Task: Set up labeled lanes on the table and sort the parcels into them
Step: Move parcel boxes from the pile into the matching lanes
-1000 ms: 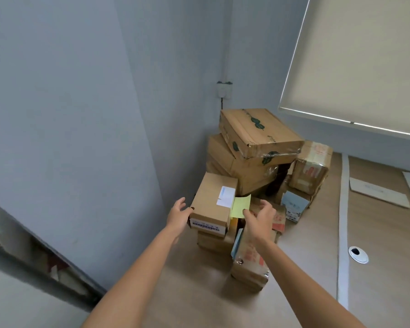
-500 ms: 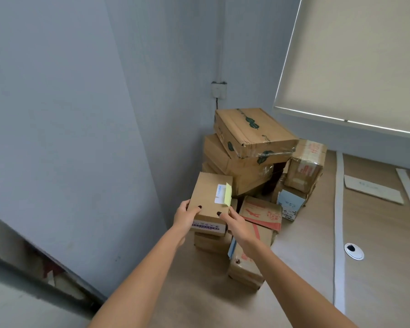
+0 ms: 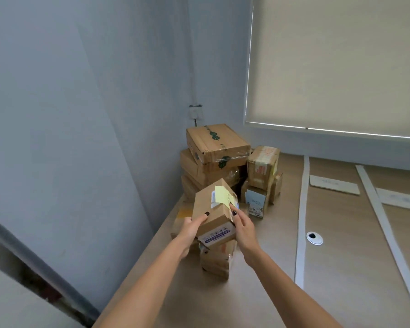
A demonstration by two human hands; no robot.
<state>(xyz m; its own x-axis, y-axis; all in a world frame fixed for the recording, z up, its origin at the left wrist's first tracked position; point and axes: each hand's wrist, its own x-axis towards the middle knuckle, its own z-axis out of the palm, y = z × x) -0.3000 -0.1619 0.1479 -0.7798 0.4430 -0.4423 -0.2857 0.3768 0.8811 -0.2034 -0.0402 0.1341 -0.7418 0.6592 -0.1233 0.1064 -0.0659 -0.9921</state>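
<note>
I hold a small brown parcel (image 3: 207, 204) tilted in the air above the table's left end. A yellow sticky note (image 3: 223, 194) lies on its top, partly over a white shipping label. My left hand (image 3: 192, 229) grips the parcel's left side, thumb on top. My right hand (image 3: 243, 227) holds its right edge, fingertips at the note's lower corner. Behind it, a pile of cardboard parcels (image 3: 217, 144) fills the corner. Another parcel (image 3: 217, 261) lies on the table right under the held one.
Two white tape strips (image 3: 302, 209) (image 3: 384, 223) run across the wooden table (image 3: 341, 268) as lane lines. Paper labels (image 3: 334, 184) (image 3: 402, 200) lie at the far ends of the lanes. A round cable grommet (image 3: 314, 237) sits between the strips. The wall stands close on the left.
The yellow note went from my right fingers onto the parcel's top. Both hands then took the parcel and lifted and tilted it toward me.
</note>
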